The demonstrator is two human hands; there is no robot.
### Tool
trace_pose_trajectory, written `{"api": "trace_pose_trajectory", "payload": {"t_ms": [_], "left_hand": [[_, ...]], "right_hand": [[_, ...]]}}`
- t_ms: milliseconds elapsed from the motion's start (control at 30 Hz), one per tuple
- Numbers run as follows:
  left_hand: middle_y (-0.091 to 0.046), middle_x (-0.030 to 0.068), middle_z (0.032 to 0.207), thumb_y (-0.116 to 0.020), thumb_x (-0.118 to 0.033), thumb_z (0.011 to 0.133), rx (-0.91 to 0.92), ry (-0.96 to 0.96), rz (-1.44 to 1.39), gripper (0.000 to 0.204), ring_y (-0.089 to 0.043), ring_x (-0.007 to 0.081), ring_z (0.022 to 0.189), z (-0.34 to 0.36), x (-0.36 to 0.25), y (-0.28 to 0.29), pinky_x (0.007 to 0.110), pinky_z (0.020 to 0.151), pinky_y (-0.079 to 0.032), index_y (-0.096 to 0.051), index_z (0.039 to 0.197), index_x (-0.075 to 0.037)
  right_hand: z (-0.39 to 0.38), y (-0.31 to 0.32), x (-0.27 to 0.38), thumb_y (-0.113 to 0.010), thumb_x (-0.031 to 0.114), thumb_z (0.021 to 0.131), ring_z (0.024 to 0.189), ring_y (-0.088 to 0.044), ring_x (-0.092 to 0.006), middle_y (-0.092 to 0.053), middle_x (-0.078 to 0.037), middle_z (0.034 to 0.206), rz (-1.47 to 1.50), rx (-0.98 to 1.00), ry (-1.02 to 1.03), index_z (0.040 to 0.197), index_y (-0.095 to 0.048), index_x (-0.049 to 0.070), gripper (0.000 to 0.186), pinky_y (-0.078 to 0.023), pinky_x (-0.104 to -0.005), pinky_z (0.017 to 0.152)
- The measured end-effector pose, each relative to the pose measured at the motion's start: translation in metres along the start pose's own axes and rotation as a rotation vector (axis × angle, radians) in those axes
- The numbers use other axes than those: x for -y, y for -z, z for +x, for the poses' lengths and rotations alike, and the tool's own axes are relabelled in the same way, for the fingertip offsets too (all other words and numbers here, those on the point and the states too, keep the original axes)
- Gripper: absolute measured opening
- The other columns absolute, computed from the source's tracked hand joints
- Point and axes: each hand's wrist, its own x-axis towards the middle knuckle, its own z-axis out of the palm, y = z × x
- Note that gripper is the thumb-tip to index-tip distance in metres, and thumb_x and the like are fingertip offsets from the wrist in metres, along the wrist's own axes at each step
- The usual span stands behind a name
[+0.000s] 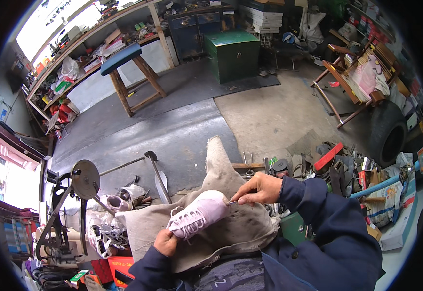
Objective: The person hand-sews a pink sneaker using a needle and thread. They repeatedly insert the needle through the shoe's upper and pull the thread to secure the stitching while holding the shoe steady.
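One pale pink shoe (200, 212) sits over a grey lap cloth (248, 230), lower centre of the frame. The left hand (167, 242) grips its ankle end, apparently to steady it; the right hand (262, 188) pinches a thin tool (232, 202), possibly metal, at the toe.

From where I sit, I see daylight glaring through a window (39, 31) at upper left and a lower opening (8, 167) near the grey wall (4, 85). A cluttered shelf (89, 40) runs below the window. Dark mats (143, 128) cover much of the pale floor (264, 106). A blue-topped stool (121, 59) stands on them; behind I make out a green chest (235, 63), a dark cabinet (186, 36) and, at right, a wooden chair (341, 73).
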Motion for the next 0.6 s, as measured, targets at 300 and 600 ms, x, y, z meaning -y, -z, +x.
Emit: {"api": "trace_pose_trajectory", "payload": {"t_ms": [300, 600], "left_hand": [[-0.055, 0.0139, 0.154, -0.071, -0.015, 0.101, 0.321, 0.082, -0.696, 0.059, -0.053, 0.026, 0.142, 0.026, 0.011, 0.003, 0.039, 0.12, -0.04, -0.05, 0.151, 0.006], [-0.069, 0.0097, 0.129, -0.1, -0.022, 0.07, 0.214, 0.221, -0.636, 0.083, -0.066, 0.0204, 0.114, 0.059, -0.013, -0.025, 0.033, 0.097, -0.054, -0.06, 0.139, 0.003]], "right_hand": [[-0.009, -0.001, -0.001, -0.076, 0.023, 0.1, 0.064, -0.063, -0.0081, -0.074, -0.005, 0.078, 0.036, -0.036, -0.013, 0.122, -0.079, 0.009, 0.027, -0.052, -0.028, 0.061], [-0.01, 0.004, 0.012, -0.073, 0.015, 0.101, 0.065, -0.061, -0.0073, -0.071, -0.003, 0.076, -0.007, -0.02, -0.121, 0.121, -0.079, 0.006, 0.023, -0.052, -0.0273, 0.062]]}}
